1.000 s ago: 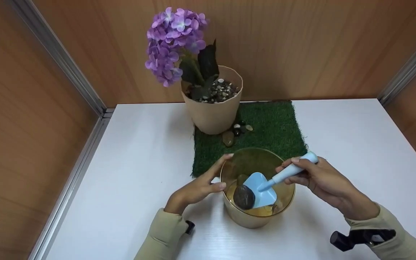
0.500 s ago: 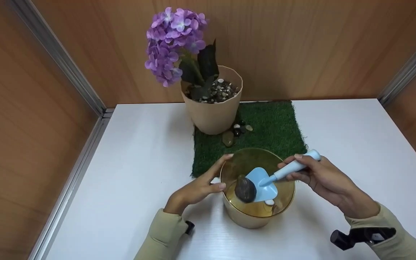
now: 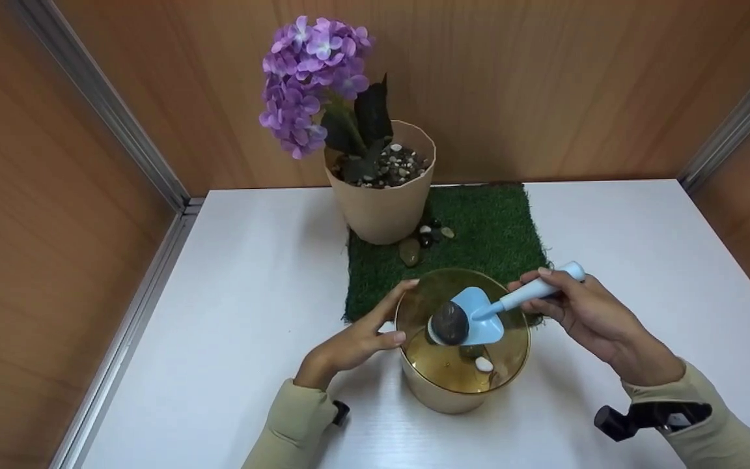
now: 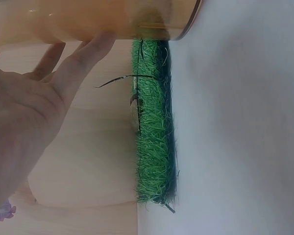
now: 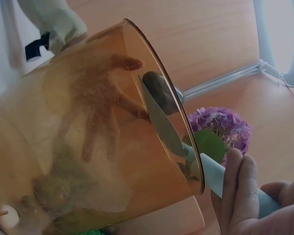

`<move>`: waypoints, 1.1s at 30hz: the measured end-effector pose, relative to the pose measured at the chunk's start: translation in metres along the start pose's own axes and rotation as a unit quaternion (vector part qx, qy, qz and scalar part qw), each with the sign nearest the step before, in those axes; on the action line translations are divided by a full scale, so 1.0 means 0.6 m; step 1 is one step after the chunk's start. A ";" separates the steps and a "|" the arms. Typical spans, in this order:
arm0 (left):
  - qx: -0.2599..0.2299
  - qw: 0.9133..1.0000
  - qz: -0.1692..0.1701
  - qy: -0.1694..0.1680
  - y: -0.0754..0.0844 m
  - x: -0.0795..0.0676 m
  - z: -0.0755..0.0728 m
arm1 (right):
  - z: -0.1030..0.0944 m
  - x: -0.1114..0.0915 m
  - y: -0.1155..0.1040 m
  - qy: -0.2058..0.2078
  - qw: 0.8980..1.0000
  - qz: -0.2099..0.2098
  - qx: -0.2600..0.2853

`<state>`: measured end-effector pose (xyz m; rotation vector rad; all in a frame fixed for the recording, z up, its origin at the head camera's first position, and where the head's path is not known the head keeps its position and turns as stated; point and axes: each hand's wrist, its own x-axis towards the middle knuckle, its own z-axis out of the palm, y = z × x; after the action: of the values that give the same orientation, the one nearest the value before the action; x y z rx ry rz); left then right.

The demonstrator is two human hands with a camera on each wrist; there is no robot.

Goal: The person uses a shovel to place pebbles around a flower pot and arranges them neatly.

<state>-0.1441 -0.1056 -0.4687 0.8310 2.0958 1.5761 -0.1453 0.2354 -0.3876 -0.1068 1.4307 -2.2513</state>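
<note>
My right hand (image 3: 599, 322) grips a light blue garden trowel (image 3: 521, 296) by its handle, over a see-through amber tub (image 3: 463, 400). A dark rounded stone (image 3: 449, 324) sits at the tip of its blade, near the tub's rim level in the right wrist view. Lower in the tub lie a white pebble (image 3: 484, 364) and a darker stone (image 3: 471, 352), partly hidden by the blade. A white edge shows beside the dark stone. My left hand (image 3: 355, 339) rests against the tub's left side, its fingers spread along the outer wall, seen through it in the right wrist view.
Behind the tub lies a green turf mat (image 3: 486, 221) with a beige flowerpot (image 3: 381, 212) of purple flowers (image 3: 313, 75) on its left part. Several pebbles (image 3: 427, 234) lie beside the pot. Wooden panels (image 3: 544, 85) enclose the white table (image 3: 238, 293).
My right hand has lifted the trowel and moved it slightly away and right, raising the dark stone off the tub's lower part. The white pebble has come into view. My left hand stays put.
</note>
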 end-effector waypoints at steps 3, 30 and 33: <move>-0.001 1.000 -0.002 -0.001 0.000 -0.003 0.002 | -0.002 0.000 0.003 -0.005 1.000 -0.003 0.002; 0.002 1.000 0.012 -0.003 0.000 0.000 -0.001 | -0.025 0.014 -0.065 0.009 0.999 -0.041 0.015; -0.001 1.000 0.010 -0.005 0.001 0.000 0.000 | -0.033 0.023 -0.076 0.010 0.998 -0.049 0.029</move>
<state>-0.1441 -0.1055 -0.4679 0.8608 2.0833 1.5812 -0.1793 0.2620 -0.3596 -0.1393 1.3967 -2.3774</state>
